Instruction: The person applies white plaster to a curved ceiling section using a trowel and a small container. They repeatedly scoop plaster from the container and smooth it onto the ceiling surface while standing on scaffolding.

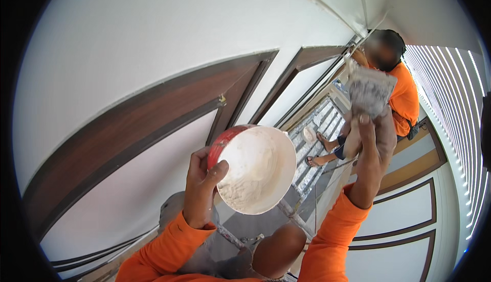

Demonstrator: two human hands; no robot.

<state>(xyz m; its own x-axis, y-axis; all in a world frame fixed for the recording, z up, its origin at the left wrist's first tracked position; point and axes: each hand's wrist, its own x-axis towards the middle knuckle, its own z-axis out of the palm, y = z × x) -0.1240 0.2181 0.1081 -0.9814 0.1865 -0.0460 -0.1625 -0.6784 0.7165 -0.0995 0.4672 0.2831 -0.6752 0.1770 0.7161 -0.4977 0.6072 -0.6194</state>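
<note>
My left hand (202,179) grips a round red container (220,146) with a pale rim and inside, holding white powdery or pasty material (245,179). Its fingers are curled round the left side with the thumb over the rim. To the upper right, my right hand (372,136) is closed on the handle of a wide putty knife (371,90). The blade is raised and smeared with white and grey residue. It stands in front of a co-worker's orange shirt in the picture, apart from the container.
A co-worker (406,95) in orange is at the upper right, sandalled feet on a spattered scaffold platform (309,179) beside a small pale container (309,133). Dark wood frames (153,90) line the white wall at left. Scaffold bars (288,210) lie below, a panelled door (394,213) at right.
</note>
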